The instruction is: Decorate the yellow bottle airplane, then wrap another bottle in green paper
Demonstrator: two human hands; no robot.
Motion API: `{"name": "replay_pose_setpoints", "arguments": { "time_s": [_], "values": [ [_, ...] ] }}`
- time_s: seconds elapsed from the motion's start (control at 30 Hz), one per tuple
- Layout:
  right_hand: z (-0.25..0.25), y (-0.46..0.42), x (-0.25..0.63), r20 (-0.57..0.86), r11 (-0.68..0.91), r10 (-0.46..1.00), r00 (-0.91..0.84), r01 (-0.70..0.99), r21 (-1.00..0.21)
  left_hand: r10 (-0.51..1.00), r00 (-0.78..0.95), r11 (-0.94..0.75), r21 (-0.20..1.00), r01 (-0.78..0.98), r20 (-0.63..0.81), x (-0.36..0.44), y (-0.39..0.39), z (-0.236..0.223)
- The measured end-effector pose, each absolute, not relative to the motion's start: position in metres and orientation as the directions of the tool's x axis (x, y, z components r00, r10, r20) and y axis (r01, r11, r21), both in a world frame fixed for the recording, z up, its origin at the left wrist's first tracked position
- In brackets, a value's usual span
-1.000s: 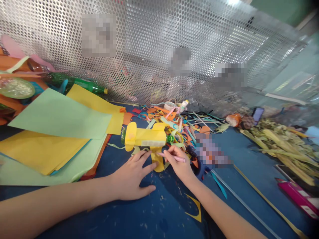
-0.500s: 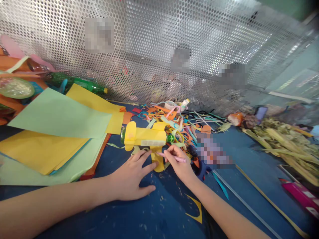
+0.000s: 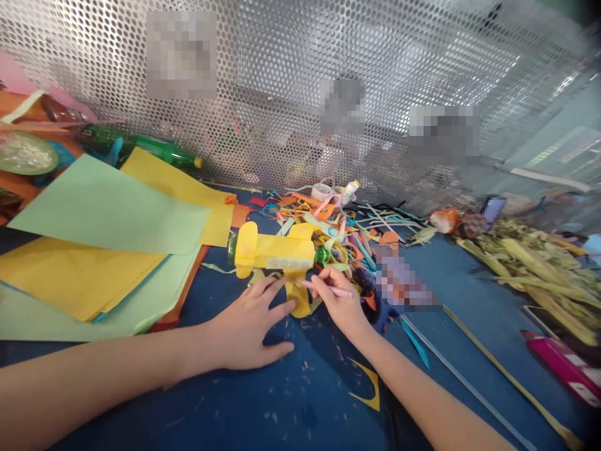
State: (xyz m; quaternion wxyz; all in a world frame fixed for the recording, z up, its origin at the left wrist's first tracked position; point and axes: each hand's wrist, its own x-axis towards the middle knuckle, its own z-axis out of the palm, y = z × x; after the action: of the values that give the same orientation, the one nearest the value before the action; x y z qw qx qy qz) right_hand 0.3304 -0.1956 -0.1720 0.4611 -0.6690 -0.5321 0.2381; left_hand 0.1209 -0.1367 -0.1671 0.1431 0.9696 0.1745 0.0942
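A small green bottle (image 3: 322, 255) wrapped in yellow paper (image 3: 277, 246) lies on its side on the blue table, its cap end to the right. Yellow paper flaps stick out from it, and one flap (image 3: 300, 307) reaches toward me. My left hand (image 3: 256, 322) rests with spread fingers, the fingertips on the edge of that near flap. Between the fingers of my right hand (image 3: 339, 300) is a pink pen (image 3: 328, 289), its tip at the flap just below the bottle.
Sheets of green paper (image 3: 113, 207) and yellow paper (image 3: 70, 269) lie at left, a large green bottle (image 3: 164, 151) behind them. Coloured scraps (image 3: 300, 207) and a glue bottle (image 3: 351, 190) sit before the perforated metal screen (image 3: 272, 62). Corn husks (image 3: 535, 263) lie at right.
The view has shifted slightly. Both hands stay at the near yellow flap, and the pen remains in my right hand with its tip moved very little.
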Motion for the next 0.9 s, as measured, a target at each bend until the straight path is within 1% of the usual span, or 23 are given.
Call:
{"name": "replay_pose_setpoints", "arguments": {
  "time_s": [0.37,0.9],
  "values": [
    [-0.1749,-0.1946,0.3318,0.168,-0.001,0.939,0.299,0.493,-0.870,0.373,0.922,-0.887,0.330,0.323,0.100,0.1219,-0.1374,-0.1664],
    [-0.1746,-0.1948,0.3318,0.170,0.008,0.945,0.281,0.498,-0.867,0.371,0.925,-0.888,0.323,0.327,0.082,0.1221,-0.1376,-0.1646]
  ]
}}
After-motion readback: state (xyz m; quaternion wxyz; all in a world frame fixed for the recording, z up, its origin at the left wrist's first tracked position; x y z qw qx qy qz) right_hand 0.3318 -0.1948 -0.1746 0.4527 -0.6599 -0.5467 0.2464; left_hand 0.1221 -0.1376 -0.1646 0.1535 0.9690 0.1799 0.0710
